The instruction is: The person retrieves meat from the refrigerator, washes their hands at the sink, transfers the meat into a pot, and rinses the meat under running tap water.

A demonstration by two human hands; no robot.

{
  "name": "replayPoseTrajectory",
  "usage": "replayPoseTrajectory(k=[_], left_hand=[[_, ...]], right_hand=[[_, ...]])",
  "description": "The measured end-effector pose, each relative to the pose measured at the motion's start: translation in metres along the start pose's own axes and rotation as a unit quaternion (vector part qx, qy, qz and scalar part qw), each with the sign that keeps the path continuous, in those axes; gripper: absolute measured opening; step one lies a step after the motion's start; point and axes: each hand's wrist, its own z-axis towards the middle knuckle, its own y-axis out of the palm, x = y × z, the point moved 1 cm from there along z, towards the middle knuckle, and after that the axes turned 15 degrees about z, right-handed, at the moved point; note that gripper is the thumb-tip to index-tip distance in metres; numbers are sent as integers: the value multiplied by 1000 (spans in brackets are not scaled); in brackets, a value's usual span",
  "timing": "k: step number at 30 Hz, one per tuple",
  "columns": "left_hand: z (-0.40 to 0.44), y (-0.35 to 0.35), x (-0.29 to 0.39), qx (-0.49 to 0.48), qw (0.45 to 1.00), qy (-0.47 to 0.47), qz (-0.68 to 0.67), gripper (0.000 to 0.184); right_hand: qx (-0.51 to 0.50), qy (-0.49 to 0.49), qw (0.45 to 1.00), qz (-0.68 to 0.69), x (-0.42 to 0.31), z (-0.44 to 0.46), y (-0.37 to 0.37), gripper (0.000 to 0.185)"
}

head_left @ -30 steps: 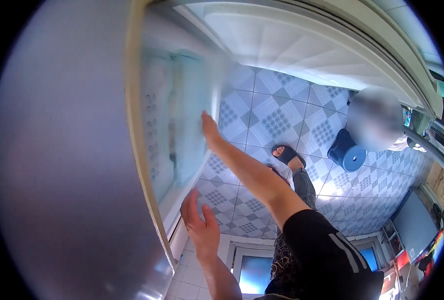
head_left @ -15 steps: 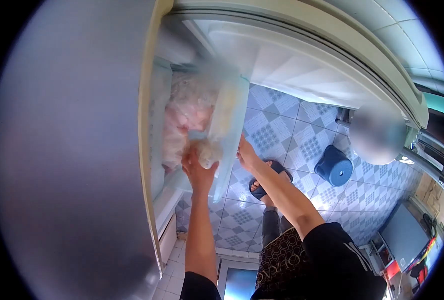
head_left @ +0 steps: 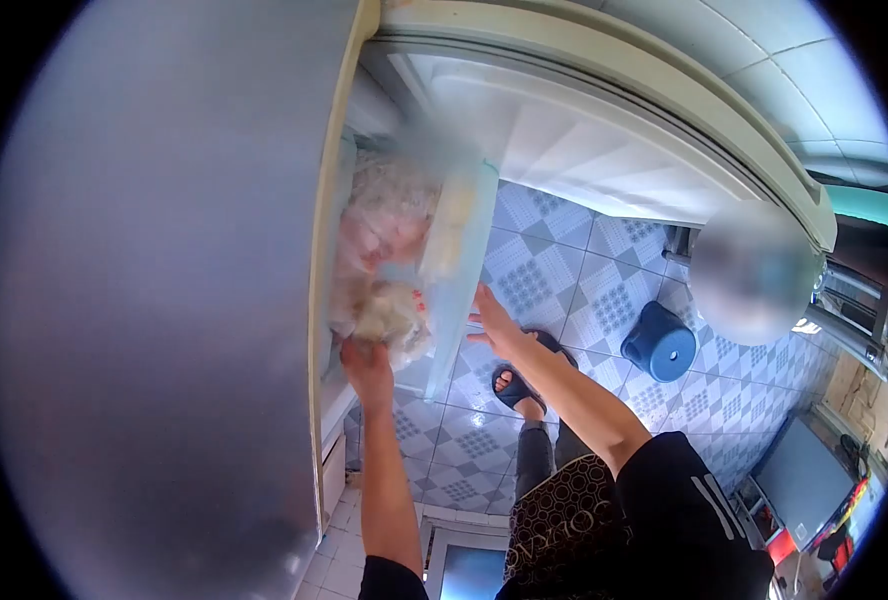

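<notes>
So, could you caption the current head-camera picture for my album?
Left hand at a plastic bag in a pulled-out drawer, right hand beside its front.

Drawer (head_left: 471, 270), centre-left, showing pale aqua; bag (head_left: 398, 322) inside looking creamy, flecked red; bags (head_left: 392, 222) above showing pinkish. Floor tiles (head_left: 532, 280) running blue-grey, checked. Stool (head_left: 659, 343), right, showing blue. Sleeve (head_left: 676, 500), lower right, showing pale-striped black. Apron (head_left: 570, 508), bottom centre, bearing gold rings on dark brown.

The left arm (head_left: 389, 490) reaches almost straight out, and from where I'm standing the left hand (head_left: 368, 372) looks clenched, over the drawer's (head_left: 461, 285) near edge. The right arm (head_left: 589, 405), slightly bent, ends in the right hand (head_left: 497, 325), loosely spread beside the front edge.
</notes>
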Motion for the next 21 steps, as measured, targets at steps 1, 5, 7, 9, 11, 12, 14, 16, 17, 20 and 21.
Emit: replayPoseTrajectory(k=[1,5,7,9,11,12,14,16,17,20,21], left_hand=[[-11,-19,13,26,998,-48,-32,53],[-72,-78,49,27,981,-94,-165,47],[-105,-104,71,-5,965,-136,-224,44],[-135,-122,84,-48,951,-171,-253,42],[-169,-122,69,-89,915,-237,-315,40],[-182,-123,69,-80,914,-238,-317,40],[-202,-131,75,-135,826,-341,-428,38],[-202,-150,99,-137,802,-360,-456,37],[-210,-164,110,-151,777,-383,-477,36],[-231,-183,114,-131,776,-378,-487,33],[-237,-194,122,-130,775,-380,-488,32]], right_hand=[[1,-18,1000,-8,1,-2,3,67],[-20,-29,998,-53,-2,-2,9,66],[-51,-77,992,-81,14,16,19,57],[-28,-152,980,-126,22,40,38,57],[-44,-210,967,-137,12,48,62,53],[-51,-210,966,-141,8,50,68,53],[-90,-241,934,-248,2,48,85,43],[-115,-224,934,-255,0,9,95,35],[-128,-200,937,-257,3,-21,94,30],[-220,-103,951,-191,-33,-161,100,24],[-255,-81,947,-176,-41,-204,99,24]])
